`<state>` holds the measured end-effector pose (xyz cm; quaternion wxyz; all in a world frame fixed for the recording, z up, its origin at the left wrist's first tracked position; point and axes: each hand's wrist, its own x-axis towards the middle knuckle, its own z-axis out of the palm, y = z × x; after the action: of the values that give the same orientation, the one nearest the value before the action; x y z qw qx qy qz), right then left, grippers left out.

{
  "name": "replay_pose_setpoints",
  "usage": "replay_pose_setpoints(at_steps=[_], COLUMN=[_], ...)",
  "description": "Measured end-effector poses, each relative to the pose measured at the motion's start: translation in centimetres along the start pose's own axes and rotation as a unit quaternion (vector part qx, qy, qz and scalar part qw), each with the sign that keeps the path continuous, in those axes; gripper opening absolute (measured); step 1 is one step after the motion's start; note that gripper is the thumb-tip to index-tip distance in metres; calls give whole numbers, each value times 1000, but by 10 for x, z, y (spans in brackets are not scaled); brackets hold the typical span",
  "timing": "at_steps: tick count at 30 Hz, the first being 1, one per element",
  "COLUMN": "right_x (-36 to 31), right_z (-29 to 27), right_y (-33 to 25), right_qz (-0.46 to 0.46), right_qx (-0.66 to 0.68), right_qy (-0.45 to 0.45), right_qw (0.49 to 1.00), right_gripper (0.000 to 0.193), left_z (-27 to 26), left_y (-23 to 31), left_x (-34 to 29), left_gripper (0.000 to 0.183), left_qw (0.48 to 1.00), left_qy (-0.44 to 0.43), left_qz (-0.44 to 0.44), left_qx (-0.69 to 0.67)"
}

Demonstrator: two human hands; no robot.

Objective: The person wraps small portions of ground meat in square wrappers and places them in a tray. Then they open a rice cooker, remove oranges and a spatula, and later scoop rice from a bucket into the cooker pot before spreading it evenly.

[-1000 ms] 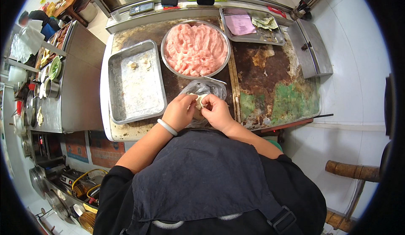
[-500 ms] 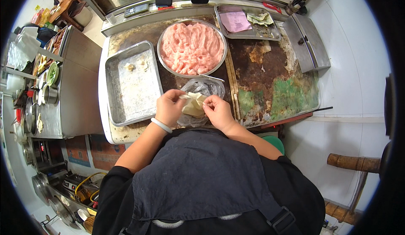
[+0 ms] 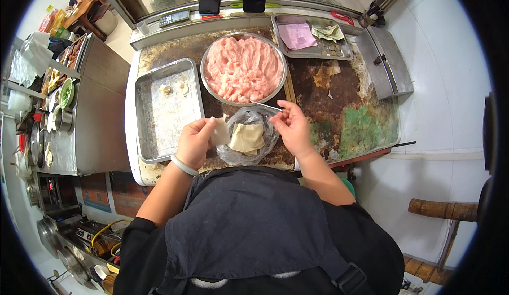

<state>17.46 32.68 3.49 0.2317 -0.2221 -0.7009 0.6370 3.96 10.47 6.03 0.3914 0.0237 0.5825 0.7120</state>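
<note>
A square of pale dough wrapper (image 3: pixel 220 132) is pinched between the thumb and fingers of my left hand (image 3: pixel 194 141). My right hand (image 3: pixel 292 128) has its thumb and fingers closed about the free end of a thin metal utensil (image 3: pixel 266 106). The utensil's other end rests at the near rim of a round metal bowl (image 3: pixel 287 72) heaped with pink minced meat (image 3: pixel 243 67). Between my hands, a stack of wrappers (image 3: pixel 246 138) lies on a crumpled clear plastic bag (image 3: pixel 233 156).
On the left sits a floured metal tray (image 3: pixel 197 101) with a few small dough pieces (image 3: pixel 181 87). A shallow tray (image 3: pixel 313 55) at the back holds pink paper and money. A metal box (image 3: pixel 386 64) stands at the right edge. A steel counter (image 3: pixel 103 109) is farther left.
My left hand has drawn one wrapper leftward off the stack. My right hand has left the wrappers and moved up and right to the utensil's end. The view has shifted slightly.
</note>
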Motion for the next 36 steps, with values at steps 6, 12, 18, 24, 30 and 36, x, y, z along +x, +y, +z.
replay_pose_setpoints(at_steps=[6,12,18,24,30,36], right_x=[40,49,36,32,10,0], right_z=[12,-1,13,8,19,19], right_y=[-29,-31,-10,-34,-51,-59], right_qz=[-190,-190,73,181,145,124], right_qx=[-140,-99,90,234,205,188], right_qy=[-80,-48,14,6,-58,-27], right_qw=[968,976,993,955,966,974], right_gripper=[14,17,35,34,34,33], left_z=[13,18,31,42,41,45], left_y=[7,24,35,65,85,64], left_x=[-14,-27,-21,-5,20,-13], left_gripper=[19,9,11,9,17,19], left_qw=[961,827,730,702,692,748], left_qy=[-44,-55,-74,-149,-146,57], left_qz=[115,318,430,440,428,430], left_qx=[249,460,527,540,563,502])
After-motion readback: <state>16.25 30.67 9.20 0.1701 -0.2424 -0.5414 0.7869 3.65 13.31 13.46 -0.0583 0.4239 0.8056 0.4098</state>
